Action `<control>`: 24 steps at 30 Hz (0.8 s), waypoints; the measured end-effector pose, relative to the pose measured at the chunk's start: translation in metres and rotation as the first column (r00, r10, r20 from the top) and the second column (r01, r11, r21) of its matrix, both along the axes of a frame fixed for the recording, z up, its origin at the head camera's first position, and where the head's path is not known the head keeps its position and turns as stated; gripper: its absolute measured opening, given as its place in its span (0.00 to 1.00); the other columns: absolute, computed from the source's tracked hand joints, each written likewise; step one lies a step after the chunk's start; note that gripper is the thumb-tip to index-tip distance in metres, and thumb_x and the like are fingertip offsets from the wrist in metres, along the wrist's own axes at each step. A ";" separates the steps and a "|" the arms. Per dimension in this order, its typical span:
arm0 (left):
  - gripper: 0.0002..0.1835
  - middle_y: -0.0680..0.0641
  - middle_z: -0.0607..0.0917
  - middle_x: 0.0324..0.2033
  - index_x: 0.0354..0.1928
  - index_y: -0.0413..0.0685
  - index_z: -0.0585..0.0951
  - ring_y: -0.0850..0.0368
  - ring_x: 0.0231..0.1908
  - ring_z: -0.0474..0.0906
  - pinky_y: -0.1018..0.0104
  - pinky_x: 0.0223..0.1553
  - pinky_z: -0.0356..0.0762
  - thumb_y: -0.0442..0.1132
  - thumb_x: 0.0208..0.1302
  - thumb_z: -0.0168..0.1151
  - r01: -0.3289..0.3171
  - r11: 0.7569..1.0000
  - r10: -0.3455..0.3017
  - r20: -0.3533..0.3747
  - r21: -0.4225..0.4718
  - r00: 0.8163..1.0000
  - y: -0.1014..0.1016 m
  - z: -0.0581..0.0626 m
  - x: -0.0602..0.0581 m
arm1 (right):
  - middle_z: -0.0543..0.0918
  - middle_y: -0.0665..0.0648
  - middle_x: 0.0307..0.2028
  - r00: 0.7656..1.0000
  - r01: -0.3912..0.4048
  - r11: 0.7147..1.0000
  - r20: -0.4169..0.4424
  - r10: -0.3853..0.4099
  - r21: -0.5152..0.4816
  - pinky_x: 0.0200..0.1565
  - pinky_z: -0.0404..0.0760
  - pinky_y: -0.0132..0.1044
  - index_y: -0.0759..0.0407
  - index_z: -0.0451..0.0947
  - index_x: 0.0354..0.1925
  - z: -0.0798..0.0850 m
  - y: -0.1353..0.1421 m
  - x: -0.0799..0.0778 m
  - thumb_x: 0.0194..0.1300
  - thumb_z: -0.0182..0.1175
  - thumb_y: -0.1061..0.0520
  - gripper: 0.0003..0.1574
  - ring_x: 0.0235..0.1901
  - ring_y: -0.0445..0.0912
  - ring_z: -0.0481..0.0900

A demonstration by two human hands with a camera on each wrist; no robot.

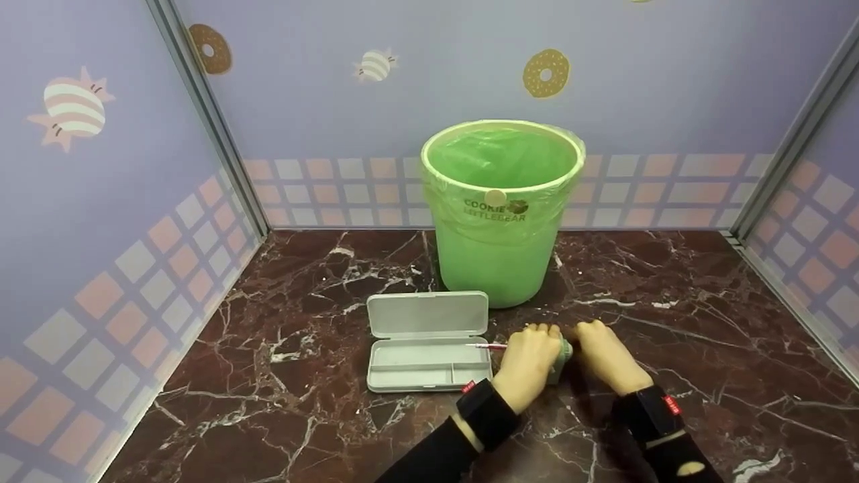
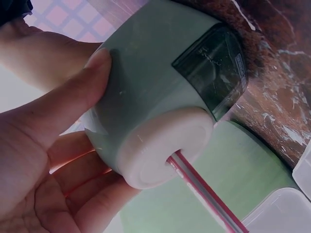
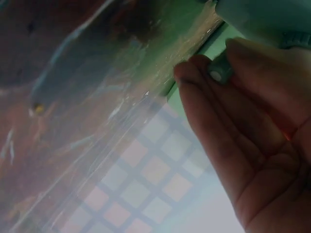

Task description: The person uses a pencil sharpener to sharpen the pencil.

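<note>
My left hand [image 1: 532,359] grips a green crank pencil sharpener [image 2: 150,63], its thumb on one side and fingers on the other. A red-and-silver striped pencil [image 2: 206,194] sticks out of the hole in the sharpener's pale round front; in the head view it points left over the pencil case. The sharpener has a dark see-through shavings drawer [image 2: 214,70]. On the opposite side, my right hand [image 1: 612,355] pinches the small green crank knob [image 3: 220,70] between thumb and fingers. The pencil's tip is hidden inside the sharpener.
A white pencil case [image 1: 409,378] lies with its lid up, left of my hands. Behind stands a green bin [image 1: 496,261] lined with a clear bag. Patterned panels [image 1: 322,100] enclose the dark red marbled table [image 1: 282,416] at the back and sides.
</note>
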State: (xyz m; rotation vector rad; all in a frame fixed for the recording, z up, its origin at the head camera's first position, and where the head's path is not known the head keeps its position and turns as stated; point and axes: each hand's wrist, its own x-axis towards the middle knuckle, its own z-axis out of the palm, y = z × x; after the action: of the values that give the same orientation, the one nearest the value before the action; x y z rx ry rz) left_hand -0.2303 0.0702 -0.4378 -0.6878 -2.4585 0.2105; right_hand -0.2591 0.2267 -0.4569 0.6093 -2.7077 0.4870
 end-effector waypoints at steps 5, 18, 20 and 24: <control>0.13 0.59 0.84 0.29 0.39 0.58 0.85 0.65 0.28 0.79 0.74 0.24 0.78 0.47 0.49 0.71 -0.019 1.000 0.019 -0.009 0.012 1.000 0.002 -0.001 0.000 | 0.81 0.60 0.21 0.999 -0.011 1.000 0.047 0.010 0.015 0.27 0.78 0.52 0.62 0.76 0.18 0.001 0.003 0.003 0.43 0.62 0.72 0.08 0.23 0.60 0.80; 0.07 0.59 0.84 0.29 0.39 0.59 0.85 0.65 0.31 0.80 0.75 0.26 0.78 0.43 0.59 0.60 -0.071 0.997 0.072 -0.023 0.041 0.997 0.008 -0.003 0.003 | 0.80 0.57 0.20 0.990 -0.056 0.998 0.127 0.053 0.026 0.27 0.77 0.49 0.58 0.73 0.16 0.008 0.004 0.008 0.39 0.67 0.67 0.11 0.21 0.54 0.76; 0.08 0.58 0.84 0.30 0.39 0.58 0.85 0.64 0.31 0.80 0.75 0.27 0.79 0.42 0.59 0.61 -0.070 0.996 0.070 -0.012 0.048 0.997 0.008 -0.003 0.003 | 0.79 0.55 0.19 0.989 -0.074 0.997 0.128 0.069 0.035 0.26 0.76 0.47 0.56 0.73 0.16 0.009 0.004 0.008 0.38 0.68 0.66 0.12 0.20 0.51 0.76; 0.07 0.59 0.84 0.29 0.39 0.58 0.85 0.65 0.31 0.80 0.75 0.26 0.79 0.41 0.58 0.63 -0.067 0.997 0.068 -0.020 0.042 0.997 0.007 -0.004 0.003 | 0.76 0.49 0.16 0.981 -0.113 0.993 0.166 0.105 0.036 0.22 0.73 0.39 0.53 0.71 0.13 0.015 0.005 0.011 0.36 0.69 0.63 0.14 0.17 0.43 0.70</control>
State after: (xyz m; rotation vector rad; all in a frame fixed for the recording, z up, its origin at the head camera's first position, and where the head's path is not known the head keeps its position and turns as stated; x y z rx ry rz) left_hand -0.2275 0.0776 -0.4414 -0.5819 -2.4607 0.1913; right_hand -0.2477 0.2316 -0.4423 0.7644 -2.8578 0.5264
